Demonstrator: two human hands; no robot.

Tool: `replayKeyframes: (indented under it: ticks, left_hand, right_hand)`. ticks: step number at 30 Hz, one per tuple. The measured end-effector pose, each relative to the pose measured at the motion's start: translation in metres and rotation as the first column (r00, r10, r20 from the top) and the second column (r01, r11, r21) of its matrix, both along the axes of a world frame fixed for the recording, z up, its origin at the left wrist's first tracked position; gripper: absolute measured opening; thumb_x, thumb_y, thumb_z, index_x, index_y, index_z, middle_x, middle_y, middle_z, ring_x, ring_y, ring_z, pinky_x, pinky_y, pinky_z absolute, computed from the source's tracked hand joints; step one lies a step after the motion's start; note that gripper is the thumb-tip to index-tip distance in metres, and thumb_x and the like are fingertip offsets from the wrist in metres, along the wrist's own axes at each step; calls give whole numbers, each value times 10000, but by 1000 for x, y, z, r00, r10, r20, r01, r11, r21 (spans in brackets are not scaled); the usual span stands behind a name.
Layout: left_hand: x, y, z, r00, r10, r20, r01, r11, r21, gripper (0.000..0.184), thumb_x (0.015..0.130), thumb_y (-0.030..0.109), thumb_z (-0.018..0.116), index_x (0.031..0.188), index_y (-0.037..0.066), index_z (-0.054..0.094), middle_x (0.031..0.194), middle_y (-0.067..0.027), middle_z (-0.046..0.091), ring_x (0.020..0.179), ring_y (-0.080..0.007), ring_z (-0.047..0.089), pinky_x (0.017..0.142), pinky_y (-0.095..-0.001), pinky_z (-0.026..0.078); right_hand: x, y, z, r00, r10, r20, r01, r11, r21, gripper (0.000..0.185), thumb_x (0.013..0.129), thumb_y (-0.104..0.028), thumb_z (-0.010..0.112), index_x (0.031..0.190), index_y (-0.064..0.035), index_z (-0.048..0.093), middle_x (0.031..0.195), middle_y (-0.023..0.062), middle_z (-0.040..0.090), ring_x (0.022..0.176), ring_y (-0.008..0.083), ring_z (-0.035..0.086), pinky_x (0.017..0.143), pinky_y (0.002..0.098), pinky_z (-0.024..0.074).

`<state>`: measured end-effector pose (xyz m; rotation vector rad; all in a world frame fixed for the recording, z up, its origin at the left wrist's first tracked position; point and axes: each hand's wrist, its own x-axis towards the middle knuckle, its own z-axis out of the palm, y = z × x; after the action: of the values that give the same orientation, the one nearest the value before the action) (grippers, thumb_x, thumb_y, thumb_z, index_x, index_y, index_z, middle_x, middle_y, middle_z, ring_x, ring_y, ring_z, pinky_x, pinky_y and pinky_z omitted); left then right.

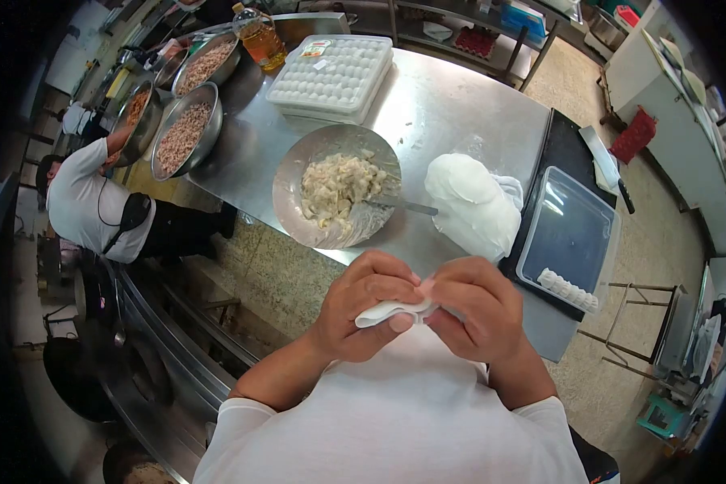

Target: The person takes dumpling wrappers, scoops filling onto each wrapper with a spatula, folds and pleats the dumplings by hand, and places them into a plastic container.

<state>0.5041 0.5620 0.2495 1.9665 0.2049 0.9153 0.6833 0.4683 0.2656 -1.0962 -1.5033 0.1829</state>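
Note:
Both of my hands are closed on a folded white dumpling wrapper [385, 311], held in front of my chest. My left hand [361, 300] grips its left part between fingers and thumb. At its right end, the fingertips of my right hand [482, 310] pinch the edge together. Whether filling lies inside the fold is hidden. Beyond my hands, a metal bowl [286, 198] contains pale chunky filling [339, 185], with a flat-handled utensil [411, 206] resting in it. A white mound of wrappers or dough [472, 202] sits right of the bowl, partly on a cloth.
On the right, a clear plastic tray [569, 218] holds a short row of dumplings [569, 289]; a knife [601, 157] lies beyond it. Lidded dumpling boxes [327, 77], an oil bottle [260, 40] and meat bowls [187, 129] stand farther back. A co-worker [105, 198] reaches into a bowl at left.

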Motion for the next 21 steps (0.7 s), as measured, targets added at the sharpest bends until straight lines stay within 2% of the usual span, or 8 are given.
replayKeyframes:
  ticks: [2,5,8,10,15,17,19,21]
  left_hand:
    - [2,-3,-1,1000,-7,-7,7,1000,-6,287,868,195,789,1088,74,652,1017,-118,640,940,-256,622,785,-363,513]
    - [2,-13,-7,984,134,121,-111,977,-181,224,889,172,760,1066,66,673,1022,-115,643,949,-252,623,794,-365,513]
    - [-2,-5,-7,997,43,61,-40,997,-62,252,886,174,762,1093,71,661,1042,-122,639,947,-253,624,793,-363,513]
    - [1,-1,-3,1000,27,9,-28,999,36,255,884,185,771,1082,73,656,1034,-123,639,920,-252,629,766,-357,518]
    - [2,-8,-14,985,112,133,-109,994,-25,283,889,204,768,1111,72,653,1041,-126,643,914,-249,629,754,-353,519]
    - [1,-7,-14,982,109,155,-102,993,-53,290,891,206,766,1120,71,650,1046,-126,643,917,-247,627,759,-350,518]
    - [-1,-2,-8,998,45,35,-48,996,70,299,894,194,766,1132,76,630,1047,-117,638,917,-236,622,746,-343,514]
    - [5,-7,-12,988,98,118,-103,994,41,279,904,198,757,1125,77,639,1047,-115,639,914,-233,623,741,-336,514]
  right_hand:
    - [5,-2,-3,994,90,66,-83,991,-105,217,696,17,804,878,-30,697,811,93,671,674,228,677,561,308,533]
    - [5,-7,-6,980,151,131,-134,982,-132,227,692,20,806,884,-35,698,834,90,676,693,227,678,585,302,538]
    - [3,-3,-6,994,75,75,-74,997,-10,234,687,39,798,885,-39,699,833,89,678,684,221,677,575,303,537]
    - [3,-1,-2,995,73,63,-70,996,-51,238,685,46,794,886,-38,700,834,91,679,685,221,677,577,304,538]
    - [5,-4,-3,980,152,125,-133,980,-149,238,690,51,788,894,-33,700,844,95,682,696,227,679,587,308,539]
    - [2,-4,-3,993,96,74,-92,995,-49,252,695,47,793,911,-20,682,830,86,646,691,226,665,578,317,539]
    - [-2,1,3,997,66,41,-64,997,-43,256,692,46,793,912,-21,682,831,88,648,693,228,665,578,319,539]
    - [-2,0,5,1000,30,8,-30,999,-35,259,689,45,793,914,-21,682,833,89,649,696,230,666,578,320,539]
